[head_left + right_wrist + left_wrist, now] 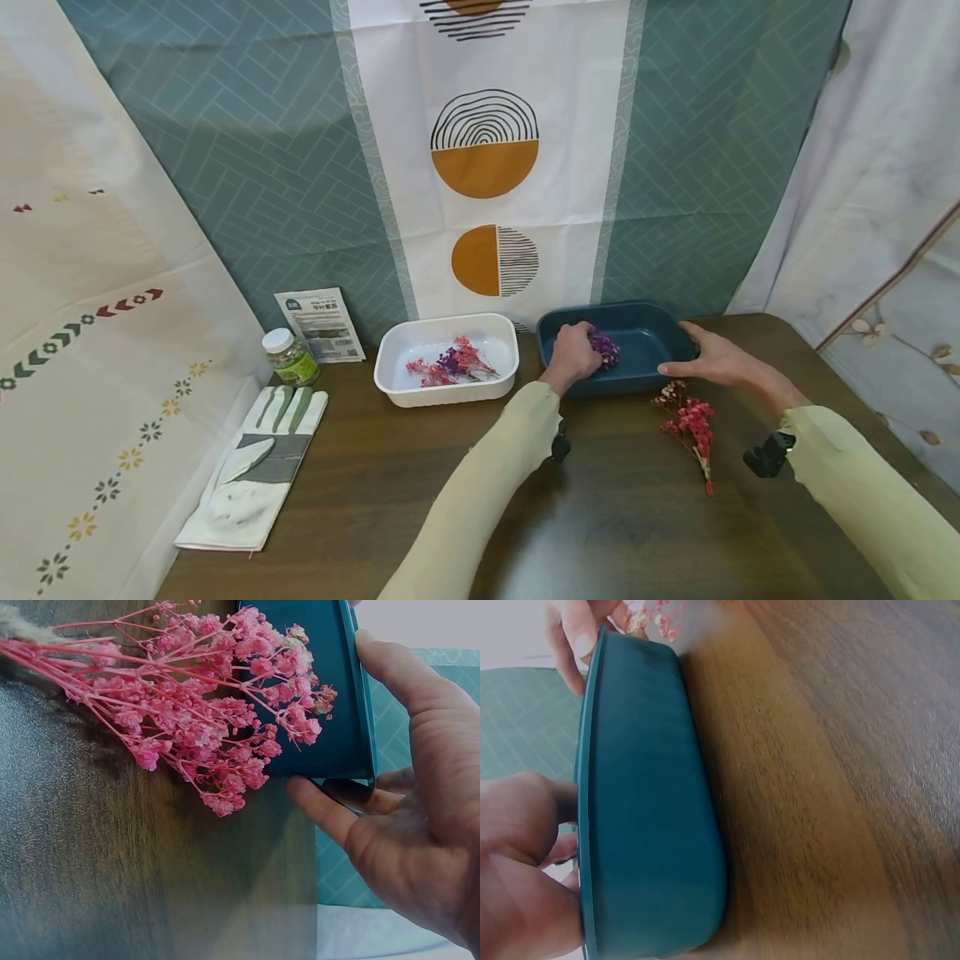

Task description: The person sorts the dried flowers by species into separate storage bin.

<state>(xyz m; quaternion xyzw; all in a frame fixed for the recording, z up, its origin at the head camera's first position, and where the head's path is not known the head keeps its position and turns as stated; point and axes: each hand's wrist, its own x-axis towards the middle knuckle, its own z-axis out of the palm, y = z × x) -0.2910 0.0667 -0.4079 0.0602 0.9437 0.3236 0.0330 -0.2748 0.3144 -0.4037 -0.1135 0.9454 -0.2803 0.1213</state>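
A dark blue tray stands at the back of the table. My left hand reaches over its near wall, fingers curled at a bunch of purple dried flowers inside; the left wrist view hides the fingertips behind the tray wall. At the tray's right end my right hand grips the rim, with the thumb on the near side and fingers round the end wall. In front of the tray lies a bunch of pink dried flowers, its stems towards the near edge.
Left of the blue tray is a white tray holding pink and purple dried flowers. Farther left are a white-lidded jar, a printed card leaning on the backdrop cloth, and white and grey gloves.
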